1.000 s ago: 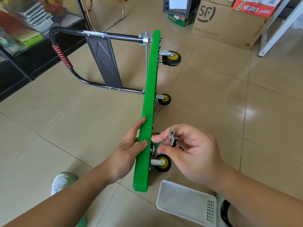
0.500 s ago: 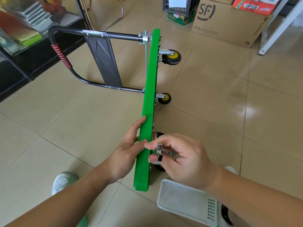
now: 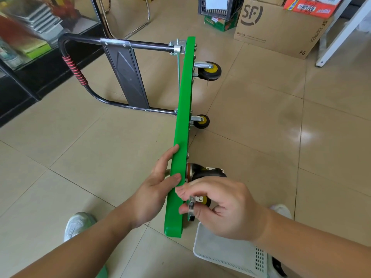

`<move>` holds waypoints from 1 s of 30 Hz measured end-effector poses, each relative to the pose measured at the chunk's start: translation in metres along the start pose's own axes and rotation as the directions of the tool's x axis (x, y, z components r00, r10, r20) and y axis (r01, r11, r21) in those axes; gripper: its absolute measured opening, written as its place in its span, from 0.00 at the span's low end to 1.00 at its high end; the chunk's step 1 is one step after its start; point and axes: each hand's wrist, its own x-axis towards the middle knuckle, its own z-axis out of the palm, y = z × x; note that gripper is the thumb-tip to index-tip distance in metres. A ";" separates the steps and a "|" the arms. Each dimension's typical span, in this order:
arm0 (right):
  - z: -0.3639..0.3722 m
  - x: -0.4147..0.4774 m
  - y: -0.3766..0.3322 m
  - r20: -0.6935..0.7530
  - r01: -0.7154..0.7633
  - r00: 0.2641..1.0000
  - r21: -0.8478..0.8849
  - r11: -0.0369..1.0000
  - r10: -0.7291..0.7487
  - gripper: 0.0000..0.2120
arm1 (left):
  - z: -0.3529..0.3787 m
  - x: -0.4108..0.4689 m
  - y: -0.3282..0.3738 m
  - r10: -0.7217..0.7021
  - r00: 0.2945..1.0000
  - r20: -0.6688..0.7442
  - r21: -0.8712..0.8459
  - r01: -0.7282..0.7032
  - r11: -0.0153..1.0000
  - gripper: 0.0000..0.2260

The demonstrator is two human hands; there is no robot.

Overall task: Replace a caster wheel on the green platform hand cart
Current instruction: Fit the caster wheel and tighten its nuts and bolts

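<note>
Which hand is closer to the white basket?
Right. The right hand, pinching a small metal part, is just over the rim of the white basket; the left hand grips the green platform, farther left.

The floor (image 3: 261, 109) is big, shiny tan tiles, with a bright patch of light (image 3: 307, 135) on it. A brown cardboard box (image 3: 281, 31) sits far off, a black crate (image 3: 218, 7) beside it. On the left stands a dark glass cabinet (image 3: 24, 43), I think.

A cardboard box (image 3: 281, 31) marked SF stands on the tiled floor (image 3: 261, 117), a red packet (image 3: 309, 6) on top; beside it a black crate (image 3: 218, 7) sits on a green carton (image 3: 217, 24); a white perforated basket (image 3: 226, 251) lies nearest; books fill a dark shelf (image 3: 30, 23) at left.
</note>
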 end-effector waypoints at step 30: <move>-0.035 0.023 0.003 -0.038 -0.487 0.834 0.419 0.767 0.550 0.09 | 0.004 -0.002 0.006 -0.051 0.999 0.001 0.028 0.051 0.998 0.25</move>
